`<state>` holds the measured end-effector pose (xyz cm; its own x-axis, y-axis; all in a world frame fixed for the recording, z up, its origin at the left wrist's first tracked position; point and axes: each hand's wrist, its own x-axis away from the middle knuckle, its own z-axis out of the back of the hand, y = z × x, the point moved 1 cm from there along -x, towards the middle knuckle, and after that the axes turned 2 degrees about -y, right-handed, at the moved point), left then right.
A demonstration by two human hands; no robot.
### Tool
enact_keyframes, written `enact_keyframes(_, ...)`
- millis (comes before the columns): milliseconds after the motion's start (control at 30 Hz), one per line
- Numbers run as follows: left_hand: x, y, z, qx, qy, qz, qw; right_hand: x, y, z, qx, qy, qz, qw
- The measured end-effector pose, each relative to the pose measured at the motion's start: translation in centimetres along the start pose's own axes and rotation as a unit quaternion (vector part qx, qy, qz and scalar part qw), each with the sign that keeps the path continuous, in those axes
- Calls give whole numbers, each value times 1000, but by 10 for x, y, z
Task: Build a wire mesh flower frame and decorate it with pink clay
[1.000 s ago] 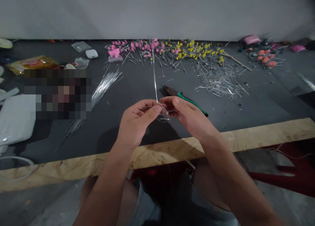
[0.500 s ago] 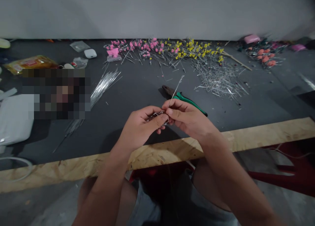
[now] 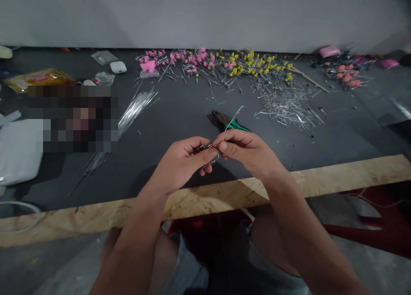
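Note:
My left hand [image 3: 184,162] is closed around a small bundle of bent silvery wire [image 3: 212,159], the thumb pressing on top; most of the bundle is hidden by the fingers. Close against it, my right hand [image 3: 252,151] pinches a thin wire [image 3: 236,115] between thumb and forefinger. The wire's far end, which looks twisted, sticks up and to the right past the knuckles. Whether this wire joins the bundle I cannot tell. Just beyond the right hand lie pliers [image 3: 221,117] with green handles, partly covered by that hand.
Straight wires [image 3: 136,108] lie at left, and a heap of wires [image 3: 289,104] at right. Behind are pink-tipped wires [image 3: 189,59], yellow-tipped wires [image 3: 253,64] and coral-tipped wires [image 3: 346,76]. A white box-like object [image 3: 21,151] stands left. A wooden edge [image 3: 218,201] borders the dark table.
The wire in my right hand tilts lower and farther right. The right hand has turned slightly and covers more of the pliers' handles. My left hand keeps its hold on the bent wire.

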<state>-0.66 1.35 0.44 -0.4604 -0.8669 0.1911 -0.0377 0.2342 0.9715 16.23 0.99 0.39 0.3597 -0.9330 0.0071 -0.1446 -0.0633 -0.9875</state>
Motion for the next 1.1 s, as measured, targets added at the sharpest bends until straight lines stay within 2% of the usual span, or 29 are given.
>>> enact_keyframes(300,2,4,5,-67,-26,19,997,1,-2,7,15,-49,-31,998)
enact_keyframes(633,3,8,2,-87,-39,21,995,1,-4,4,44,-57,-57,996)
enact_keyframes(900,3,7,3,-144,-42,45,988,1,4,-2,75,-9,-56,996)
enact_keyframes(1100,4,5,2,-203,-30,12,979,3,10,-9,113,47,-58,991)
